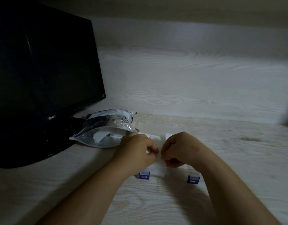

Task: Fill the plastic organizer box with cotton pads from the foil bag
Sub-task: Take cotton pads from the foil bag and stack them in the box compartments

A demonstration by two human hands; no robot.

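Note:
A clear plastic organizer box (158, 172) with two blue latches lies on the pale wooden desk, lid open toward the wall. White cotton pads (154, 137) show in its far compartments. My left hand (138, 150) and my right hand (175, 148) are curled over the box's middle, both pinching a white cotton pad (159, 158) between their fingertips. The foil bag (106, 129) lies open to the left of the box, with white pads visible through its clear side. Most of the box is hidden under my hands.
A black monitor (42, 70) on a wide glossy base (26, 151) stands at the left, touching the bag's back. A wood-grain wall rises behind the desk. The desk surface (237, 151) stretches right of the box.

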